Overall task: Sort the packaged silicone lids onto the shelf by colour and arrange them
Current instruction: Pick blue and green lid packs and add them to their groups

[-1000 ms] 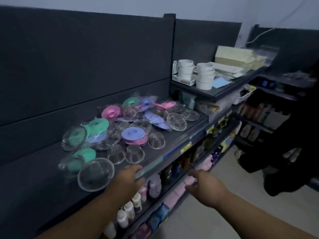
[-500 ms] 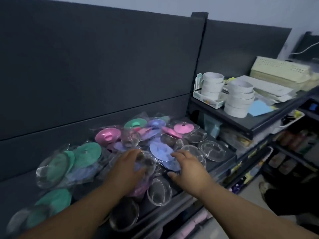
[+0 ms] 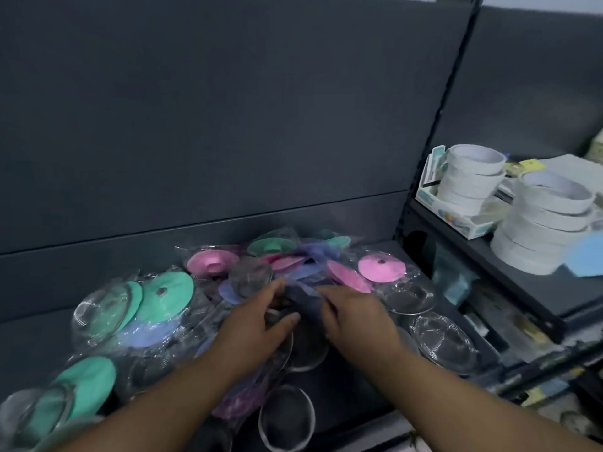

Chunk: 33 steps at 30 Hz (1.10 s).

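Packaged silicone lids (image 3: 215, 265) lie heaped and unsorted on the dark grey metal shelf (image 3: 352, 396). 1 of them, a dark purple round silicone lid in a clear plastic bag (image 3: 305, 300), is in hand at the middle of the heap.

Grip. The left hand (image 3: 257, 324) closes thumb and fingers on the left edge of the purple packet. The right hand (image 3: 355, 318) bends its fingers over the right edge. Its thumb is hidden, so whether it holds or merely touches cannot be told.

Handling (judged). Each packet is probably light and floppy. The glossy film looks slippery and likely slides against neighbouring bags. Pinch the film together with the lid rim inside it, never loose film alone. Breakage risk appears low; dragging adjacent packets off the near edge is the main hazard.

Surroundings. Left of the hands are mint-green flat silicone discs in clear bags (image 3: 168, 296). Far right are pink silicone discs in clear bags (image 3: 381, 268). Near right are clear round mesh-patterned pieces (image 3: 443, 342). On a higher shelf, far right, are 2 stacks of white rings (image 3: 470, 177).

Visibility limits. Blur softens the heap, so no packet count can be made. Both forearms cover the nearest packets. The near-left green packets are cut off by the frame. Whether the clear pieces belong to the lid bags is unclear.
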### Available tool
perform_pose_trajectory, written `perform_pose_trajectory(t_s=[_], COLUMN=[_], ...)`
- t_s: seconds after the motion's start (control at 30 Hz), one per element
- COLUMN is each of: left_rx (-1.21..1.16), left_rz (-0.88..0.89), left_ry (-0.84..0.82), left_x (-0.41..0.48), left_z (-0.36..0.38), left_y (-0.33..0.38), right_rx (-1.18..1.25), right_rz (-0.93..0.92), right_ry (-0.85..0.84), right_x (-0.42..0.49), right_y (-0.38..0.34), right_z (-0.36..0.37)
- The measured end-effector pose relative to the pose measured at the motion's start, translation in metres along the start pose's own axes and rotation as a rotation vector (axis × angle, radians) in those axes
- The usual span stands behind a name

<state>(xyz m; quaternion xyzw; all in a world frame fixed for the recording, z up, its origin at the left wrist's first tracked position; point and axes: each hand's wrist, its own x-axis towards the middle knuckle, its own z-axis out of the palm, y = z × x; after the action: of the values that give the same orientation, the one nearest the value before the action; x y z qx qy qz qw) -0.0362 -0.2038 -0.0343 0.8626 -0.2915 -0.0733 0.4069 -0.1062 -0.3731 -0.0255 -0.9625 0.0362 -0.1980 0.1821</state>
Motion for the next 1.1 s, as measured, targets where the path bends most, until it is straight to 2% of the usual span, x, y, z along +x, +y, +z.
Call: perform_pose_trajectory(t_s=[0.1, 0.2, 0.43, 0.5, 0.6, 0.67, 0.73, 0.83, 0.9, 0.97, 1.1], left_rx=[-0.075, -0.142, -0.205, -0.202, -0.339, -0.405, -0.439, -0.524, -0.579, -0.657, -0.705], left_rz=[-0.018, -0.075, -0.223, -0.233, -0.238, -0.240, -0.251, -0.288, -0.311, -0.330, -0.346], left_ry=[0.133, 0.230, 0.291, 0.280, 0.246, 0.259, 0.316, 0.439, 0.511, 0.571, 0.643], left_x=[0.004, 0.013, 0.026, 0.026, 0.022, 0.020, 0.020, 0.020, 0.020, 0.019, 0.018], left_z=[0.005, 0.007, 0.002, -0.004, -0.007, -0.006, -0.005, -0.012, -0.019, -0.024, -0.029], left_y=[0.018, 0.028, 0.051, 0.051, 0.058, 0.060, 0.056, 0.044, 0.038, 0.035, 0.031], right_rx=[0.128, 0.382, 1.021, 1.079, 1.113, 1.070, 0.907, 0.383, 0.163, 0.098, 0.049], right_rz=[-0.039, 0.032, 0.274, 0.306, 0.292, 0.256, 0.226, 0.246, 0.287, 0.297, 0.231], right_ry=[0.132, 0.207, 0.021, -0.023, -0.081, -0.119, -0.133, -0.207, -0.316, -0.352, -0.203], right_x=[0.010, 0.017, 0.032, 0.037, 0.042, 0.045, 0.050, 0.053, 0.050, 0.048, 0.054], right_y=[0.010, 0.013, 0.024, 0.027, 0.028, 0.029, 0.036, 0.057, 0.064, 0.068, 0.070], right_z=[-0.018, -0.031, -0.041, -0.039, -0.036, -0.035, -0.031, -0.018, -0.010, -0.004, -0.002])
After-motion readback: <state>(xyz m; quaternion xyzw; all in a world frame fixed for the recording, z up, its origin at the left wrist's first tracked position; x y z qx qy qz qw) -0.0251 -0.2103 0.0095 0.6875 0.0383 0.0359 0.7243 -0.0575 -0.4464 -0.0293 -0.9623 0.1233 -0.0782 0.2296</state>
